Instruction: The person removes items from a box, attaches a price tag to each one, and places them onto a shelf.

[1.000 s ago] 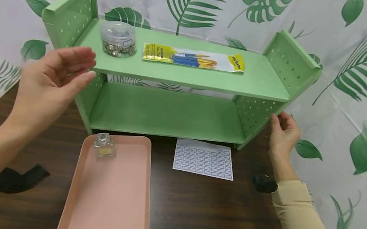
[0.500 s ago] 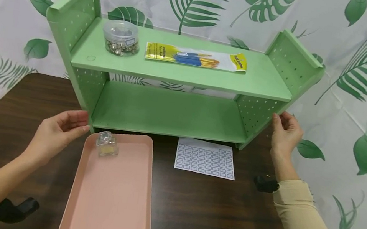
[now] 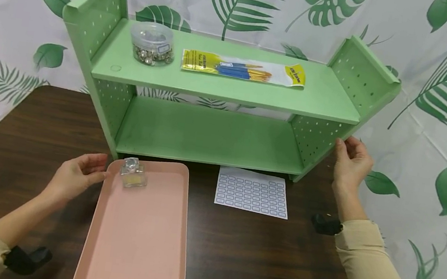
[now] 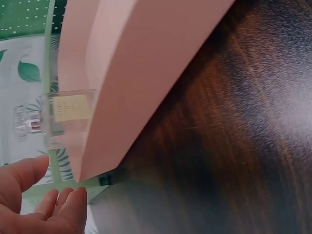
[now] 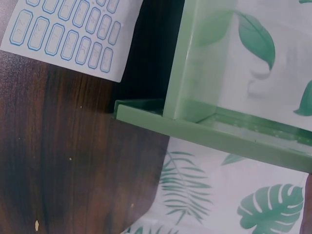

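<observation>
My left hand (image 3: 76, 176) is beside the far left corner of the pink tray (image 3: 138, 241), fingers loosely bent and nothing held. In the left wrist view its fingertips (image 4: 73, 202) are close to the tray's corner; I cannot tell whether they touch. A clear glass bottle with a yellowish label (image 3: 133, 174) stands inside that corner. My right hand (image 3: 352, 166) pinches the front edge of the right side panel of the green two-tier shelf (image 3: 215, 134). Its fingers behind the panel are partly hidden.
On the upper shelf are a round clear tub of metallic pieces (image 3: 152, 44) and a packet of paintbrushes (image 3: 243, 69). A sheet of blue-framed labels (image 3: 253, 193) lies on the dark wooden table (image 3: 250, 261). Leaf-print cloth (image 3: 429, 152) hangs behind and to the right.
My left hand has come down from in front of the upper shelf to the tray's far left corner. My right hand keeps its place on the shelf's edge.
</observation>
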A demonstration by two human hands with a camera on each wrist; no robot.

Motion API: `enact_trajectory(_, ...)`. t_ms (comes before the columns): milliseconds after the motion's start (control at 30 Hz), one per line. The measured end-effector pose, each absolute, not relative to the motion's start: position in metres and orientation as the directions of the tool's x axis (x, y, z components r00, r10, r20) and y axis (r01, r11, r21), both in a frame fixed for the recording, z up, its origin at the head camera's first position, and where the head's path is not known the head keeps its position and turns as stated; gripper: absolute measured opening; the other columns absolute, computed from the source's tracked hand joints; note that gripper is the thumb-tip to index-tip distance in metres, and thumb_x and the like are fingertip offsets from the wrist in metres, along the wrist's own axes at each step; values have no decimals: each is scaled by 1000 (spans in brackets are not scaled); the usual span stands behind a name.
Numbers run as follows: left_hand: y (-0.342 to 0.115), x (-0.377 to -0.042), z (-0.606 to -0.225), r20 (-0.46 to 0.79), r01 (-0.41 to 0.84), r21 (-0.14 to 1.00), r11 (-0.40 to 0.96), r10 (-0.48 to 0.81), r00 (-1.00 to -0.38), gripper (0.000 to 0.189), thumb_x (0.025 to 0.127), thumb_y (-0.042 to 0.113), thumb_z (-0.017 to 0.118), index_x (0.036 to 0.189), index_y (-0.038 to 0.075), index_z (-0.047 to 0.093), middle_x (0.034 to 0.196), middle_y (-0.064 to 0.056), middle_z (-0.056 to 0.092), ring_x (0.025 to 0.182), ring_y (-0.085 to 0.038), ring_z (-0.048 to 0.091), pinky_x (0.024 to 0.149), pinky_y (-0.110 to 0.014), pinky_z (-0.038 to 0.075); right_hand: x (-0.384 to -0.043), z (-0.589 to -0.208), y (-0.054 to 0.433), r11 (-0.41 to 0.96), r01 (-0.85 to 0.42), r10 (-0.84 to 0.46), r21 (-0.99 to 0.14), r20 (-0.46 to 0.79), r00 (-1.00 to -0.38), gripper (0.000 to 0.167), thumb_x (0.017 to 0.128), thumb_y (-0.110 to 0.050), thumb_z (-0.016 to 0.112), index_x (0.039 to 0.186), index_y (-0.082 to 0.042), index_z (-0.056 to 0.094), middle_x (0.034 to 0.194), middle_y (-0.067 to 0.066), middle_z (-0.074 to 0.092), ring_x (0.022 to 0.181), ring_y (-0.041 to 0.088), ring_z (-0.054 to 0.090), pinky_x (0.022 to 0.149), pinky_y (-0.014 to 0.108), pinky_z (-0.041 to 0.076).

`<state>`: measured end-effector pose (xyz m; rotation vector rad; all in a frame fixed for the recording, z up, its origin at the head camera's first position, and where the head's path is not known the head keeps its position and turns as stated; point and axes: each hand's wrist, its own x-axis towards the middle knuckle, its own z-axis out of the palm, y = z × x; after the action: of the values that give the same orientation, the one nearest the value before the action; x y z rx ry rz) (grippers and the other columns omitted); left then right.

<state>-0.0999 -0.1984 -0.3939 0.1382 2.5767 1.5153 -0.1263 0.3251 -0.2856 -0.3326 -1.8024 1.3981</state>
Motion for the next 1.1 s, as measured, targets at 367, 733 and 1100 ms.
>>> enact_trajectory(367, -195, -100, -401, -105, -9, 879, 477, 175, -979, 51, 89, 6, 60, 132, -14, 41, 128, -33, 49, 91, 14, 48, 73, -8, 46, -126, -286, 326, 351, -267, 628, -898, 437, -643, 8, 84, -3, 67, 87, -10, 68, 76, -11, 64, 69, 2, 57, 62, 12, 45)
enact_trajectory(733, -191, -98, -402, -124, -7, 826, 564, 170, -978, 49, 89, 0, 57, 134, -14, 41, 125, -34, 52, 114, -42, 53, 72, -14, 49, -130, -288, 330, 347, -260, 637, -901, 430, -640, 7, 84, -3, 67, 89, -9, 69, 75, -12, 63, 70, 2, 57, 63, 12, 46)
enact_trajectory(1100, -192, -99, -402, -122, 3, 815, 580, 176, -977, 50, 89, 1, 57, 134, -14, 41, 125, -33, 53, 112, -43, 55, 76, -30, 54, -130, -291, 338, 160, -306, 676, -939, 330, -659, 16, 83, 0, 68, 97, -7, 66, 85, -3, 64, 78, 7, 59, 65, 11, 48)
